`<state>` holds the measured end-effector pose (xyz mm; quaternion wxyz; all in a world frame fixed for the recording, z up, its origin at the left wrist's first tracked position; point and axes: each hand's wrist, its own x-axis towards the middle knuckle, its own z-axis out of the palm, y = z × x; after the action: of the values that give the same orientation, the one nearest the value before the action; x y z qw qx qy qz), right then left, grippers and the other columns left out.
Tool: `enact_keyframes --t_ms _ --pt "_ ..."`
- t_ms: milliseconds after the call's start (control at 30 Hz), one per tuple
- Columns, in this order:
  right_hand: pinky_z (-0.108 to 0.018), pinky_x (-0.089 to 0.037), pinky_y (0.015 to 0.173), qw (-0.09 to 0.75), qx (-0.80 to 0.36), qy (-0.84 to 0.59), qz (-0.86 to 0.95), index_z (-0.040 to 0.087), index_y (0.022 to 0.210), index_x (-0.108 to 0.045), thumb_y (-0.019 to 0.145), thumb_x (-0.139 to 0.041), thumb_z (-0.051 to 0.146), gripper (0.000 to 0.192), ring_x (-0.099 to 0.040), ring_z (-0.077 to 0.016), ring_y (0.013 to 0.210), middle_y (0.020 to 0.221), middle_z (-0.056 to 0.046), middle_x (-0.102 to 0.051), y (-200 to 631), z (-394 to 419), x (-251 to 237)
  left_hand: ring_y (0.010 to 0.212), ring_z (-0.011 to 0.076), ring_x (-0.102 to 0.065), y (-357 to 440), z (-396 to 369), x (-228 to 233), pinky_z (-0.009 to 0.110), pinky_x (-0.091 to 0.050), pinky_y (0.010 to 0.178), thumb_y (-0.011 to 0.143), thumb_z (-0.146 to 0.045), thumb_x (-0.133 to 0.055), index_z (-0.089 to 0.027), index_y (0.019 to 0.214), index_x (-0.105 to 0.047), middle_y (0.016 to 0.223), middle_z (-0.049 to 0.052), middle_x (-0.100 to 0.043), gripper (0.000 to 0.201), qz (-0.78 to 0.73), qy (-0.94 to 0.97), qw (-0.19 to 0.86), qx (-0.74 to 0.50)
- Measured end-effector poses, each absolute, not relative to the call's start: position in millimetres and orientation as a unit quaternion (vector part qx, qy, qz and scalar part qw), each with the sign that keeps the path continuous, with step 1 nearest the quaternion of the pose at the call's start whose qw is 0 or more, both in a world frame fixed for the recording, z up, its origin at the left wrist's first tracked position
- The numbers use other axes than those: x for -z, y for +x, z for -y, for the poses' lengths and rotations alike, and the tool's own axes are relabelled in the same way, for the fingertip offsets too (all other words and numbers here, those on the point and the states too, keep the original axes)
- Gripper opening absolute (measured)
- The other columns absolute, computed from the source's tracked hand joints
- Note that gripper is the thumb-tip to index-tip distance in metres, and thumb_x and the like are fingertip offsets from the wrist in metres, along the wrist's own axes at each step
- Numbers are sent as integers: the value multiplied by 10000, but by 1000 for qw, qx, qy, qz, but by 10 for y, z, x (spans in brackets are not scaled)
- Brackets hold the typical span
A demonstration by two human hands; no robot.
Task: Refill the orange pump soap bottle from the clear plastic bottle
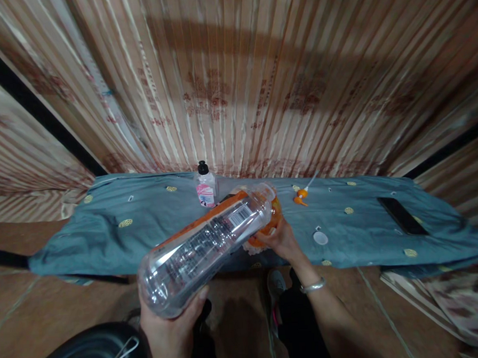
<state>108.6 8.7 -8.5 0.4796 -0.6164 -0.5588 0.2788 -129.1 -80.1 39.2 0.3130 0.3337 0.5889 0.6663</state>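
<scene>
At the near left, a black ridged stool stands below the table, a thin white cord lying over its top. The person's left hand is just short of the table's front edge, fingers and thumb wrapped around the base of a large clear bottle. The bottle, with an orange band and a printed label bearing a barcode, slants across the front edge, left of its middle, with its neck toward the back right.

Past that neck, above the middle of the table near its front edge, the right hand has its fingers closed around an orange bottle, partly hidden by the clear one. Whether the two bottles touch, I cannot tell. A silvery bracelet circles the right wrist.

The table wears a teal cloth with yellow motifs. A round white disc lies to the right of the right hand, near the front edge. Farther right, a dark phone lies aslant near the right edge. Toward the back edge, right of the middle, lies an orange pump top with a pale tube. Left of the middle, a small black-capped bottle with a pink label stands upright near the back edge. Behind hangs a pleated, flowered curtain.
</scene>
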Motion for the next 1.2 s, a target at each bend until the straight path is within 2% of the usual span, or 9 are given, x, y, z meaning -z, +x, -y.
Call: enact_keyframes --t_ms 233,367,533,633,733,833,1200 --pt "-468 -585 935 482 -292 -605 562 224 1284 -525 655 -810 441 724 -720 -301 1058 1177 -102 -740 1083 -85 76 1013 285 -704 -1293 806 -415 388 -576 908 449 -402 -947 -123 1393 -541 1220 156 -697 1065 -602 331 302 -661" --pt "-477 -586 939 486 -293 -609 555 220 1273 -525 642 -819 443 731 -721 -308 1058 1177 -109 -741 1078 -89 79 1020 281 -691 -1299 809 -402 422 -542 965 463 -413 -946 -134 1436 -506 1243 160 -682 1104 -604 328 313 -656" --pt "-473 -587 946 492 -298 -608 547 227 1298 -501 629 -829 431 773 -710 -315 1096 1192 -111 -738 1079 -89 71 1033 254 -677 -1306 787 -415 361 -544 937 470 -344 -943 -125 1447 -493 1284 166 -658 1097 -590 348 320 -655" --pt "-470 -590 931 490 -296 -606 552 236 1286 -513 644 -824 413 735 -713 -310 1085 1187 -105 -738 1083 -88 82 968 228 -678 -1364 747 -370 329 -551 892 460 -318 -945 -121 1409 -520 1197 142 -694 1058 -583 370 313 -652" --pt "-463 -593 919 486 -299 -606 554 213 1261 -528 655 -815 414 700 -724 -307 1058 1175 -115 -741 1085 -89 93 861 214 -677 -1449 704 -312 330 -565 828 417 -288 -954 -137 1293 -597 1037 83 -717 959 -581 405 306 -636" --pt "-461 -586 935 487 -295 -606 556 199 1223 -553 651 -812 430 670 -720 -312 1069 1175 -126 -739 1084 -90 94 891 220 -677 -1503 683 -314 337 -559 849 438 -271 -948 -143 1251 -599 1043 80 -711 894 -565 424 306 -638" --pt "-459 -586 933 491 -296 -592 567 220 1208 -565 677 -799 415 612 -724 -297 1059 1169 -106 -747 1089 -81 86 898 246 -695 -1508 701 -357 351 -569 823 422 -284 -953 -136 1259 -595 1053 98 -718 923 -567 418 314 -637"
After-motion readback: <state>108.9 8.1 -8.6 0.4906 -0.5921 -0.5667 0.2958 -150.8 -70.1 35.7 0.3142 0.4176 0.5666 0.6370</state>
